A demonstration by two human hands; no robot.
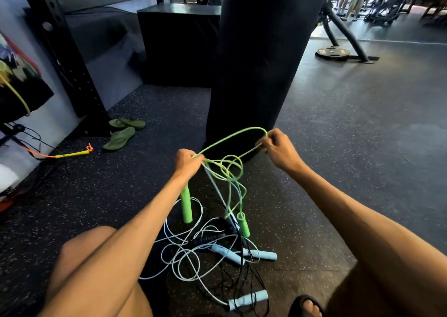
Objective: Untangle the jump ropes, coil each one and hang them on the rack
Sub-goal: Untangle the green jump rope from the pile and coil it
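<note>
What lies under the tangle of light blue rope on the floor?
Under the light blue rope, black rope and a dark handle show on the speckled floor; how they cross stays hidden.

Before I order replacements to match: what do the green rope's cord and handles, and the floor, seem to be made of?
Green rope: smooth, slightly glossy cord, probably plastic or vinyl. It holds springy loops. Its green handles: matte and thick, likely foam grips, though moulded plastic is possible. Floor: dark with pale flecks, looks like rubber gym matting.

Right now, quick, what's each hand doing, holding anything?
Left hand: closed on the green rope just above its green handle.
Right hand: pinching the far end of the same rope's loop.
</note>
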